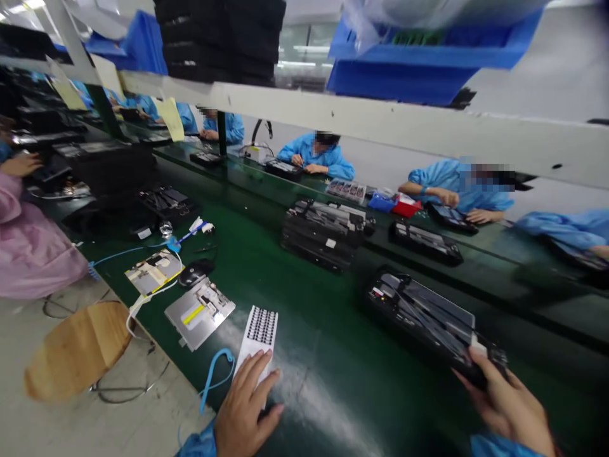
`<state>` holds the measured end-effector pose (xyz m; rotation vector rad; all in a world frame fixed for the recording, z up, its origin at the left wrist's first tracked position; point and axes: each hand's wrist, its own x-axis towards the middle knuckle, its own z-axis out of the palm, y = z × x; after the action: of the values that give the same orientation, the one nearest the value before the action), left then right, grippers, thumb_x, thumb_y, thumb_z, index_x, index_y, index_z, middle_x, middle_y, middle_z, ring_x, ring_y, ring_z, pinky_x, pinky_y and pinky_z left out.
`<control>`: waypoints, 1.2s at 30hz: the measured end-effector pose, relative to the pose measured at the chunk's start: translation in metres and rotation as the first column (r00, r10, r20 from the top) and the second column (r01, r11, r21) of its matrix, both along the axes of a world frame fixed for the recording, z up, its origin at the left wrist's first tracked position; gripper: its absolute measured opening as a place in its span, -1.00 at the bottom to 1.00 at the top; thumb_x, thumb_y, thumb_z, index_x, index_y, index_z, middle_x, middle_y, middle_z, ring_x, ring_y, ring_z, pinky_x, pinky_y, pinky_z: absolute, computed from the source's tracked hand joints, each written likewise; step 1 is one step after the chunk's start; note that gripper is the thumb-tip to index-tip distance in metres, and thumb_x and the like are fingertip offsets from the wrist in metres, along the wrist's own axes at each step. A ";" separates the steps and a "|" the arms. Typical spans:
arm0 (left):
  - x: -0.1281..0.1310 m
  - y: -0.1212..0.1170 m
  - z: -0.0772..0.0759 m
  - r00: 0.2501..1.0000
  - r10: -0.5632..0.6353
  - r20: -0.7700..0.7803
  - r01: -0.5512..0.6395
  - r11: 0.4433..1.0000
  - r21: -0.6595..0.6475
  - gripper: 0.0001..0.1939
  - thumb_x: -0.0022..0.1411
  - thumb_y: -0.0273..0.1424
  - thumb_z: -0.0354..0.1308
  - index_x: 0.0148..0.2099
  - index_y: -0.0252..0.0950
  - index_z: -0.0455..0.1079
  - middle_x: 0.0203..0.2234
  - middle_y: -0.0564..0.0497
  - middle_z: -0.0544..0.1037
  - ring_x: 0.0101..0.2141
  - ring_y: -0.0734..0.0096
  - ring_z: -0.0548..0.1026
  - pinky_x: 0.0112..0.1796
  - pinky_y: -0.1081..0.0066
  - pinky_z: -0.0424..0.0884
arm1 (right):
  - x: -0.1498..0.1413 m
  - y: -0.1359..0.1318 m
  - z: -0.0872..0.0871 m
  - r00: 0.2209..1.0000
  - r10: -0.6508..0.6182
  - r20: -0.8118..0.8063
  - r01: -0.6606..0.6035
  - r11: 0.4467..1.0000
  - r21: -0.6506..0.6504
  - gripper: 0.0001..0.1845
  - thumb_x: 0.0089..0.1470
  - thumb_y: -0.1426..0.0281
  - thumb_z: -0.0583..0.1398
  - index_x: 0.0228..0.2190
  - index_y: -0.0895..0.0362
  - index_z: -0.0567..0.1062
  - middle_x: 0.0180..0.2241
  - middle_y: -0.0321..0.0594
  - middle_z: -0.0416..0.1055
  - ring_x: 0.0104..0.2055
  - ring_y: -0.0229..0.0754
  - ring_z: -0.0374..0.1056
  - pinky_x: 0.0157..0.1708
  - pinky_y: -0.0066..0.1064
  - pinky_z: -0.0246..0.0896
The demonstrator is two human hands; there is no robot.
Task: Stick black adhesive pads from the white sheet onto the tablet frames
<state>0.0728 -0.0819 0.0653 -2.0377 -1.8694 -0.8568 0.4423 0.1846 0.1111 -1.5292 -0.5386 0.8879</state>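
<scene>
My left hand (248,406) lies flat with its fingers stretched over the lower part of a white sheet (255,348), which carries rows of small black pieces. At the right, my right hand (516,406) grips the near end of a black tray (397,322), thumb on top and fingers at the side. Long dark strips and clear flat pieces lie in that tray; their exact kind I cannot tell. Left of the sheet are a flat silver metal panel (195,327) with a yellow strip and a blue wrist strap (212,374).
Beyond stand stacked black trays (318,238) and a computer mouse (194,271). A second panel (152,274) and a white cable lie at the left edge, near a wooden stool (78,349). A white shelf beam (380,124) crosses overhead. Co-workers in blue sit opposite; a person in pink is left.
</scene>
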 end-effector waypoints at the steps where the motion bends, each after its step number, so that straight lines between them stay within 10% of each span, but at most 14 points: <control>1: 0.000 -0.003 0.003 0.997 -0.021 0.079 0.019 0.999 0.027 -0.65 0.36 -0.41 0.10 0.17 -0.22 0.38 0.19 -0.12 0.47 0.23 0.20 0.39 0.17 0.14 0.42 | -0.004 -0.023 -0.006 0.999 0.011 -0.036 -0.013 0.998 -0.060 -0.38 -0.68 0.18 0.59 -0.44 0.08 0.58 -0.15 0.03 0.53 -0.45 -0.18 0.43 -0.61 -0.43 0.41; 6: -0.031 -0.004 0.019 0.963 -0.051 0.263 0.052 0.999 0.001 -0.68 0.36 -0.55 0.06 0.10 -0.17 0.39 0.05 -0.01 0.57 0.14 0.34 0.47 0.25 0.14 0.30 | -0.044 -0.150 -0.034 0.988 0.150 -0.030 -0.152 0.945 -0.290 -0.14 -0.54 0.01 0.52 -0.12 0.05 0.55 -0.14 -0.19 0.54 -0.39 -0.20 0.46 -0.56 -0.48 0.42; 10: -0.073 0.031 0.028 0.970 -0.129 0.206 0.179 0.953 -0.246 -0.58 0.41 -0.45 0.03 0.28 -0.16 0.28 0.23 -0.03 0.45 0.28 0.23 0.33 0.30 0.05 0.22 | -0.054 -0.197 -0.050 0.936 0.248 0.251 -0.133 0.908 -0.398 -0.05 -0.37 -0.15 0.42 0.01 0.13 0.51 -0.23 -0.14 0.54 -0.33 -0.05 0.46 -0.45 -0.33 0.42; 17: -0.092 0.060 0.010 0.962 -0.147 0.228 0.236 0.869 -0.436 -0.31 0.31 -0.29 0.20 0.41 -0.17 0.09 0.29 -0.10 0.36 0.28 0.09 0.33 0.32 -0.03 0.17 | -0.043 -0.179 -0.026 0.407 0.243 0.881 -0.303 0.945 -0.121 -0.22 -0.05 -0.26 0.19 -0.16 0.18 0.57 -0.07 0.12 0.41 0.02 0.29 0.35 -0.05 0.09 0.30; 19: -0.087 0.051 0.005 0.961 -0.116 0.250 0.217 0.877 -0.429 -0.28 0.31 -0.27 0.19 0.43 -0.16 0.04 0.31 -0.11 0.34 0.28 0.08 0.33 0.31 -0.02 0.19 | -0.074 -0.175 -0.011 0.396 0.285 0.873 -0.528 0.848 -0.037 -0.50 0.19 -0.04 0.17 -0.13 0.12 0.53 -0.11 0.01 0.44 -0.02 0.12 0.38 -0.04 -0.05 0.32; 21: -0.082 0.043 0.004 0.953 -0.086 0.291 0.209 0.882 -0.423 -0.20 0.31 -0.26 0.21 0.47 -0.12 -0.07 0.31 -0.08 0.34 0.28 0.10 0.33 0.31 0.01 0.20 | -0.124 -0.173 0.000 0.340 0.442 0.830 -0.772 0.636 -0.023 -0.77 0.31 0.20 0.15 -0.14 0.07 0.49 -0.16 -0.11 0.46 -0.11 -0.05 0.41 -0.09 -0.21 0.34; 23: -0.080 0.041 0.005 0.940 -0.063 0.337 0.209 0.883 -0.419 -0.09 0.29 -0.25 0.23 0.50 -0.09 -0.21 0.29 -0.06 0.38 0.27 0.11 0.33 0.30 0.04 0.21 | -0.181 -0.167 0.005 0.144 0.555 0.820 -0.930 0.359 -0.079 -0.87 0.35 0.34 0.13 -0.18 0.07 0.49 -0.16 -0.14 0.45 -0.09 -0.10 0.39 -0.07 -0.26 0.32; 25: -0.079 0.042 0.008 0.930 -0.051 0.365 0.213 0.883 -0.419 -0.03 0.29 -0.27 0.24 0.51 -0.08 -0.30 0.26 -0.05 0.40 0.26 0.12 0.34 0.27 0.07 0.25 | -0.232 -0.158 0.004 -0.068 0.539 0.840 -0.956 0.206 -0.209 -0.93 0.30 0.44 0.18 -0.20 0.09 0.49 -0.17 -0.16 0.45 -0.09 -0.10 0.37 -0.07 -0.27 0.29; 29: -0.078 0.046 0.011 0.929 -0.058 0.365 0.216 0.887 -0.408 -0.02 0.29 -0.32 0.22 0.51 -0.13 -0.36 0.25 -0.11 0.41 0.25 0.11 0.35 0.23 0.08 0.29 | -0.289 -0.138 -0.006 -0.363 0.451 0.815 -0.869 0.152 -0.471 -0.96 0.26 0.46 0.23 -0.24 0.14 0.52 -0.18 -0.15 0.45 -0.12 -0.09 0.37 -0.13 -0.28 0.25; 36: -0.079 0.046 0.011 0.941 -0.063 0.331 0.200 0.894 -0.400 0.05 0.25 -0.35 0.25 0.51 -0.17 -0.40 0.23 -0.17 0.43 0.22 0.06 0.39 0.19 0.07 0.33 | -0.300 -0.129 -0.016 -0.449 0.393 0.802 -0.851 0.084 -0.518 -0.82 0.32 0.54 0.10 -0.14 0.27 0.49 -0.11 0.04 0.42 -0.02 0.04 0.32 -0.04 -0.14 0.23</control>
<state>-0.0058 -0.0363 0.0759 -2.4330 -2.2783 -0.9074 0.1424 0.0558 0.0953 -0.7857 -2.8981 0.4823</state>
